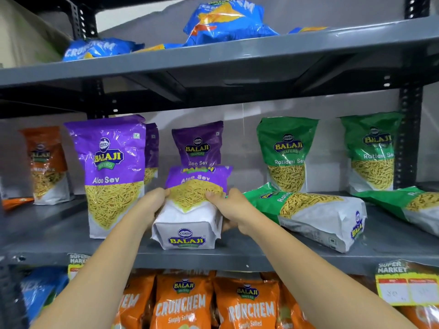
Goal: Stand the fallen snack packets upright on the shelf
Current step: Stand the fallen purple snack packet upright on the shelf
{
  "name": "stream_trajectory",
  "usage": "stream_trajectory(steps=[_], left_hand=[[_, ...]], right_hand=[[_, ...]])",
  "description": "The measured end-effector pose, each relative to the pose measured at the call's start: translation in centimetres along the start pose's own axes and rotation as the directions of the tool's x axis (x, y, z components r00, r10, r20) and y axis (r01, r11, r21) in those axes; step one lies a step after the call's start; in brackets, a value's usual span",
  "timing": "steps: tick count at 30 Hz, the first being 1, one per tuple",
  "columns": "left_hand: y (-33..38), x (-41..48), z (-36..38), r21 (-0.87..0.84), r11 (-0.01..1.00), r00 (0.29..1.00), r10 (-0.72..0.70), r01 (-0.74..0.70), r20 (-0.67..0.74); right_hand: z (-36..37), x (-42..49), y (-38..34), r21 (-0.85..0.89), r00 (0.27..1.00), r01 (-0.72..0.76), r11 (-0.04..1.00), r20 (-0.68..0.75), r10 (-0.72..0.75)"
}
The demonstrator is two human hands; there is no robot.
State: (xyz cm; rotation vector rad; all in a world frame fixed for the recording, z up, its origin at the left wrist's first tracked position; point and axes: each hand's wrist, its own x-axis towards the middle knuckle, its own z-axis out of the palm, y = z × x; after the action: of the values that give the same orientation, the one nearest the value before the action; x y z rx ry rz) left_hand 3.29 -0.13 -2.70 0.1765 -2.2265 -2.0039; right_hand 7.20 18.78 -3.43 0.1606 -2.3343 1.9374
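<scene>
A purple Aloo Sev packet (190, 210) leans backward on the grey middle shelf (59, 236), its white base toward me. My left hand (152, 205) grips its left side and my right hand (230, 210) grips its right side. Another purple Aloo Sev packet (114, 172) stands upright to the left, and a third (198, 143) stands behind the held one. A green Ratlami Sev packet (306, 212) lies flat on the shelf just right of my right hand. A second green packet (408, 205) lies fallen at the far right.
Two green packets (287, 153) (373, 150) stand upright at the back right. An orange packet (47, 162) stands at the back left, with another orange one (16, 202) flat beside it. Blue packets (228, 20) lie on the top shelf; orange Crunchem packets (183, 302) fill the shelf below.
</scene>
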Motion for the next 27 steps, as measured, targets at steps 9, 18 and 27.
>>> stream_trajectory(steps=[9,18,27], left_hand=[[0.4,-3.3,0.4,-0.448,0.823,0.937,0.303,-0.349,-0.174],[0.9,-4.7,2.2,-0.46,0.723,0.857,0.425,-0.515,-0.292],[0.1,-0.9,3.9,-0.333,0.781,0.824,0.379,-0.529,-0.421]], right_hand=[[-0.8,-3.9,-0.8,-0.01,0.908,0.417,0.909,-0.031,-0.418],[-2.3,-3.9,-0.8,-0.031,0.869,0.492,0.87,-0.051,-0.493],[-1.4,-0.1,1.1,-0.05,0.873,0.475,0.879,-0.096,-0.477]])
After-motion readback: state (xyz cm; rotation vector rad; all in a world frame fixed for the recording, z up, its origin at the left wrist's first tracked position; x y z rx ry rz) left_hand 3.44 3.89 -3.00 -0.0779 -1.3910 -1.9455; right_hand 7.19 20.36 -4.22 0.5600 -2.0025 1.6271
